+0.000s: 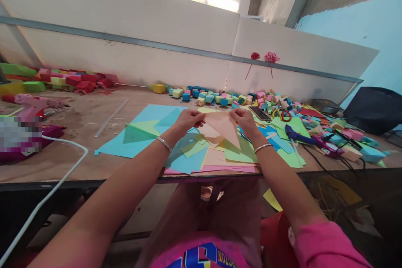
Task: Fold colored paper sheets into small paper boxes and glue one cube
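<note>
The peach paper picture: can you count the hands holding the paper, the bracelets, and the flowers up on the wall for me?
Hands on the peach paper: 2 (left hand, right hand)
Bracelets: 2 (left bracelet, right bracelet)
Flowers: 2 (red flower, pink flower)
Total: 6

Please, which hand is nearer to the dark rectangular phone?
Right. The right hand is close by, just left of the phone; the left hand is farther left, across the thin peach paper sheet that both hands hold.
</note>
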